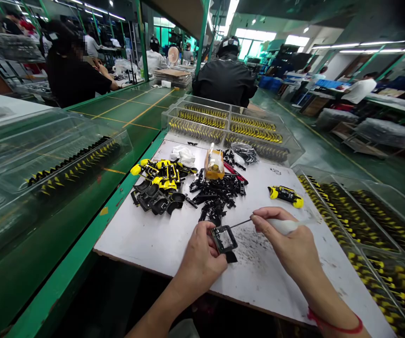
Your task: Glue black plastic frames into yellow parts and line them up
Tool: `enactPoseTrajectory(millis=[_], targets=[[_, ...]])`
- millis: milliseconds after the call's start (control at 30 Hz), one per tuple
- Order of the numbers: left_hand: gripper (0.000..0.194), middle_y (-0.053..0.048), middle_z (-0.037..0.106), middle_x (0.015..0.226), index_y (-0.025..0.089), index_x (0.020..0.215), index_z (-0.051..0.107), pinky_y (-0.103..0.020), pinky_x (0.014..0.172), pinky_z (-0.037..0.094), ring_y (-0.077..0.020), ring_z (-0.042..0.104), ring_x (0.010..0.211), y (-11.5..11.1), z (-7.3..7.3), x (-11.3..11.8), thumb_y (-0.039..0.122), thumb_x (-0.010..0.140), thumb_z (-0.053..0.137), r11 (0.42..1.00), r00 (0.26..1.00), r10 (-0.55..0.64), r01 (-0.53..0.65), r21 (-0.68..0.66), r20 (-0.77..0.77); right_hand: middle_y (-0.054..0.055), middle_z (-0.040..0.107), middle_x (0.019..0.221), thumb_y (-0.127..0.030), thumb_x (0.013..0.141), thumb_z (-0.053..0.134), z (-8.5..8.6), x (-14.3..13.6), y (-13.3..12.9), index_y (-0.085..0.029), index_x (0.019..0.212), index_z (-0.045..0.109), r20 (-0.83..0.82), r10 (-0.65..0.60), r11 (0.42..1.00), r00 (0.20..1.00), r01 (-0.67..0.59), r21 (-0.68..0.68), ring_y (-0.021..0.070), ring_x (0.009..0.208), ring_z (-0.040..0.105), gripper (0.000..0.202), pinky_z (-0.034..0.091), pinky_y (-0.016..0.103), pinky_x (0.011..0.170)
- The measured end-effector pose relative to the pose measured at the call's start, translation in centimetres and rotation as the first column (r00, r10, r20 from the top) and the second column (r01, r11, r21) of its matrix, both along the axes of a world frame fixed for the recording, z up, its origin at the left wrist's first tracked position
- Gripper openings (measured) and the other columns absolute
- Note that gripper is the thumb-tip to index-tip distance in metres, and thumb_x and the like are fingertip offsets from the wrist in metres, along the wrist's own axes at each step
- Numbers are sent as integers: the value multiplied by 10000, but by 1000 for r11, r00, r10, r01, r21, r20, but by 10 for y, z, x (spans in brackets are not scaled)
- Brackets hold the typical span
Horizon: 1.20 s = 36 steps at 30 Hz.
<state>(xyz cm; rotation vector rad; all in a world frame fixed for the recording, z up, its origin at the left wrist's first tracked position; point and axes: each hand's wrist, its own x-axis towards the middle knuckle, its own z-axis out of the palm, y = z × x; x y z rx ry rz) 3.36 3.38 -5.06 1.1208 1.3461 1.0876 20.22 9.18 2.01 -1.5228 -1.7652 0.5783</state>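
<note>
My left hand [202, 256] grips a small black frame-shaped part [226, 238] near the front of the white board. In my right hand [287, 234] is a thin-shafted tool with a pale, translucent body [284, 226]; its dark shaft reaches left to the frame's upper edge. Behind my hands lies a heap of small black parts [216, 192]. A pile of yellow-and-black pieces [165, 173] sits to the left, with curved black pieces [158, 199] in front of it. One yellow-and-black assembly [286, 195] lies alone at the right.
An orange-and-clear container [214, 165] and a plastic bag [245, 153] stand behind the heap. Clear trays of parts are at the back [230, 123], right [361, 211] and left [72, 164]. A green surface [118, 122] runs along the left. Several people sit beyond.
</note>
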Motion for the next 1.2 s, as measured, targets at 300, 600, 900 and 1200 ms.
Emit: enactPoseTrajectory(millis=[300, 600, 900, 1200], targets=[[537, 11, 568, 820, 215, 1131, 417, -204, 550, 470, -94, 571, 587, -1, 4, -3, 110, 652, 636, 1000, 1000, -12, 12, 8, -13, 3, 667, 632, -432, 751, 659, 1, 10, -20, -212, 783, 663, 49, 2, 999, 999, 0, -48, 164, 541, 603, 223, 481, 262, 513], [538, 24, 552, 800, 221, 1135, 418, -200, 543, 462, -86, 559, 566, -2, 4, -3, 118, 652, 630, 1000, 1000, -12, 12, 2, -21, -9, 662, 653, -435, 751, 665, 2, 13, -19, -217, 806, 659, 51, -19, 997, 999, 23, -78, 151, 574, 601, 226, 469, 244, 540], [515, -47, 566, 924, 179, 1118, 440, -217, 557, 460, -128, 584, 680, -1, 5, 2, 88, 633, 591, 1000, 998, 16, -15, 9, -58, -3, 656, 685, -387, 774, 655, 35, -11, 68, -205, 840, 661, 8, -137, 937, 991, 127, 324, 149, 586, 591, 193, 446, 273, 607], [548, -71, 566, 894, 126, 1116, 421, -237, 568, 462, -169, 599, 747, 2, 4, 6, 19, 590, 534, 999, 998, 0, -2, -32, -70, 57, 666, 862, -249, 842, 541, 24, -62, 153, -190, 862, 614, 242, 46, 850, 969, -165, 501, 203, 806, 605, 95, 442, 310, 751]])
